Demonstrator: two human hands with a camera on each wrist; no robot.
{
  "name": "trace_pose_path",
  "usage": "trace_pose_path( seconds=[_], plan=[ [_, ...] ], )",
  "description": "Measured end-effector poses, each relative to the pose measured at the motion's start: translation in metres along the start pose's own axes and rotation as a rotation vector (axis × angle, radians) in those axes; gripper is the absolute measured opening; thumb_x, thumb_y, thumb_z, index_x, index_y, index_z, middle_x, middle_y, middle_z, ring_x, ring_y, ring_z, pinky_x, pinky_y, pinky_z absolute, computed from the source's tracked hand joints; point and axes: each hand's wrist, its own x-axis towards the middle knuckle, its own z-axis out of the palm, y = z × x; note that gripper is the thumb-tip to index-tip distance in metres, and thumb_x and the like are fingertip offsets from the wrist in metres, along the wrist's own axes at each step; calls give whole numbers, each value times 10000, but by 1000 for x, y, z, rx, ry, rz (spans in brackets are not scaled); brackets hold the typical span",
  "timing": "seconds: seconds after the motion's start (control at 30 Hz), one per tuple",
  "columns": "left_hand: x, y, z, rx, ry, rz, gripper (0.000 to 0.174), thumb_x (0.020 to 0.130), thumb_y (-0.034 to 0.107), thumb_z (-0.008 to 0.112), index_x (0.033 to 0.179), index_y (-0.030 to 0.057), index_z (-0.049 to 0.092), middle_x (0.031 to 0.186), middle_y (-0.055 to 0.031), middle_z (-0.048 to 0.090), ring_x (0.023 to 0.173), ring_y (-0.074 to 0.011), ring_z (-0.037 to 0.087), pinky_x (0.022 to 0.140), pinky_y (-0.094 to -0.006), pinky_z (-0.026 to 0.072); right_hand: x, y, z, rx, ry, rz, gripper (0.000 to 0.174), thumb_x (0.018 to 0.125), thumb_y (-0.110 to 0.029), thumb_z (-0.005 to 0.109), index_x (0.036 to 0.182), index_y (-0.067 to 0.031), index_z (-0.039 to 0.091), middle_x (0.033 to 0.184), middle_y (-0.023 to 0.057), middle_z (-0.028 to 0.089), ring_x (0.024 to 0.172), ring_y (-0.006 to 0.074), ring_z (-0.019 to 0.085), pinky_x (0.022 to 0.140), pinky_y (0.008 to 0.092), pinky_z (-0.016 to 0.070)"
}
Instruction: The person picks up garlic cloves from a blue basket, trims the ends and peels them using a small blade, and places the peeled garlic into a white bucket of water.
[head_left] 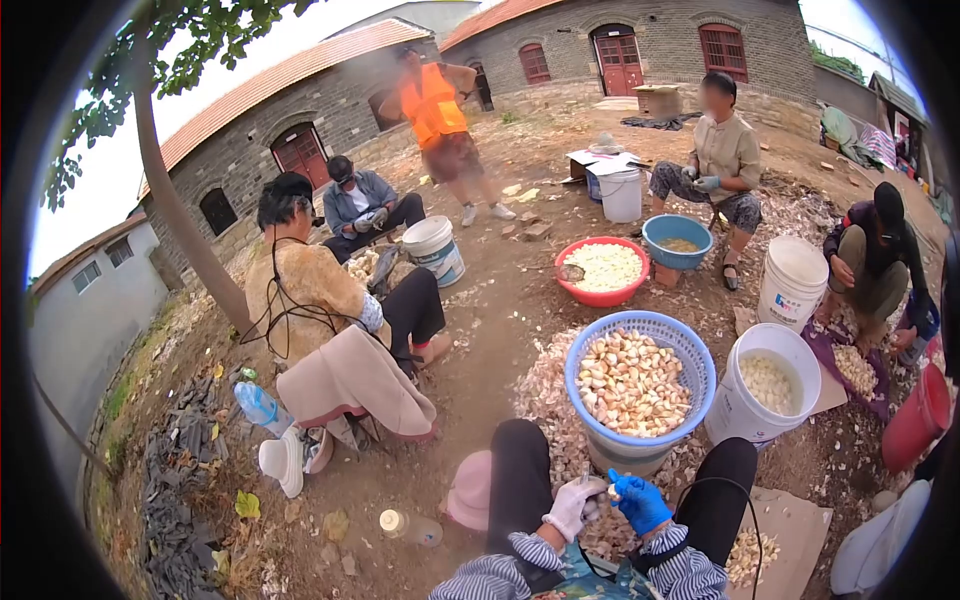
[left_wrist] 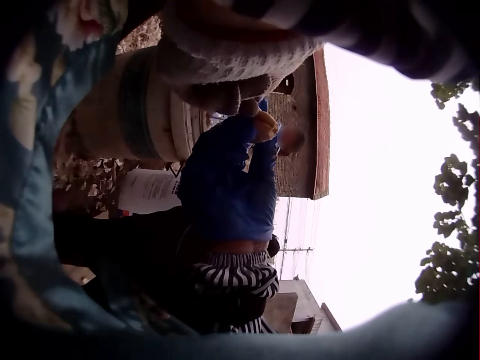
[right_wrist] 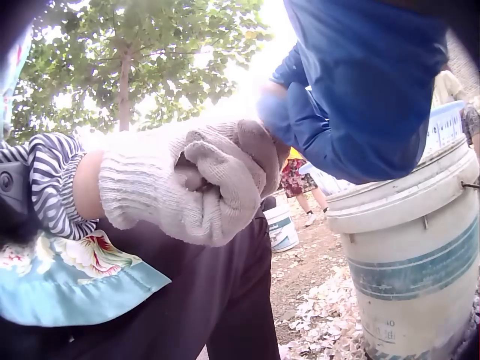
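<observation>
While the person sits with both knees apart, the two hands are close together, in front of the lap. The right hand (head_left: 645,503), in a blue glove, pinches a pale garlic clove (head_left: 613,491) at its fingertips, and the clove is between the two gloves. The left hand (head_left: 572,506), in a white knitted glove, is beside it with curled fingers; I cannot tell what these fingers enclose, because the blue glove covers part of them in the right wrist view.

Just in front of the hands stands a bucket (head_left: 630,460), and on it sits a blue basket (head_left: 694,352) full of unpeeled cloves, which hides most of this bucket. To its right is a white bucket (head_left: 733,408) with cloves in liquid. Farther away are a red basin (head_left: 606,299) with pale cloves and, next to it, a blue basin (head_left: 678,262).

Beside the right leg, a cardboard sheet (head_left: 803,512) carries more cloves. Near the left leg are a pink hat (head_left: 468,492) and a bottle (head_left: 418,530). Skins lie scattered around the bucket. Several other people sit around, and one in an orange vest (head_left: 434,106) stands behind.
</observation>
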Motion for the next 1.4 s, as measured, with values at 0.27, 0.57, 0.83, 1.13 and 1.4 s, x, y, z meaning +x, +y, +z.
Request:
trace_pose_path(
  seconds=[0.27,0.57,0.83,1.13,1.4],
  plan=[
    [-6,-5,26,535,140,230,220,847,192,697,983,34,626,690,4,600,429,-56,439,385,-223,329,-1,0,5,-389,354,-133,164,836,-82,672,965,18,666,944,97,684,728,135,621,653,267,513],
    [4,-12,11,666,213,256,220,824,152,707,987,28,628,780,-11,644,569,-52,525,499,-209,426,-6,-4,25,-432,366,-160,122,806,-24,693,914,31,676,862,67,679,729,133,631,669,257,520],
    [8,-18,6,887,186,434,214,812,107,696,972,-17,625,832,-28,660,739,-63,569,666,-220,465,-5,-5,8,-529,302,-155,78,788,-27,706,851,12,681,789,61,678,728,126,621,717,249,499],
    [4,-14,8,907,129,464,192,825,100,689,949,-27,615,823,-52,649,752,-61,545,688,-237,463,-2,-6,11,-357,283,-148,35,761,19,662,794,7,660,777,74,674,736,145,622,768,264,482],
    [-2,-21,24,709,20,535,190,853,18,649,1020,-44,585,815,-38,635,723,-65,576,627,-210,476,0,-1,-3,-350,296,-4,156,905,-192,600,967,-61,657,894,-23,645,815,56,562,712,205,431]
  ],
)
